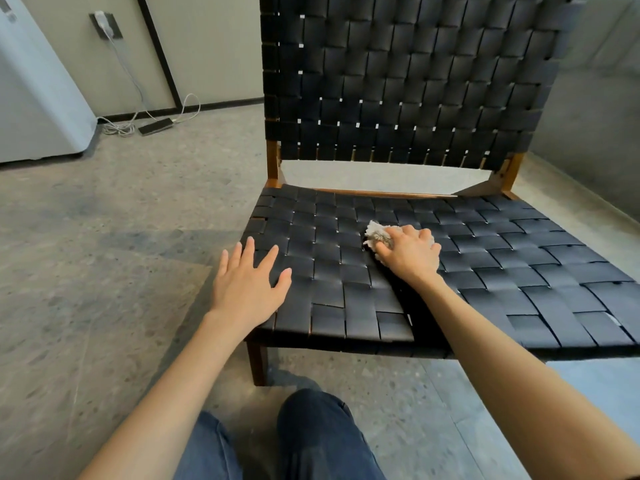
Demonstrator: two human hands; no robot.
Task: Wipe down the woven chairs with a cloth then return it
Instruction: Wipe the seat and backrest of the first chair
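Cloth [375,234] in right hand [412,255] presses woven chair [491,261].

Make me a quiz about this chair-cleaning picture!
1. True or false: the right hand grips a cloth on the seat.
2. Which hand has straight, spread fingers? A) left hand B) right hand
3. Fill in: the woven backrest is ____ in colour.
Key: 1 true; 2 A; 3 black.
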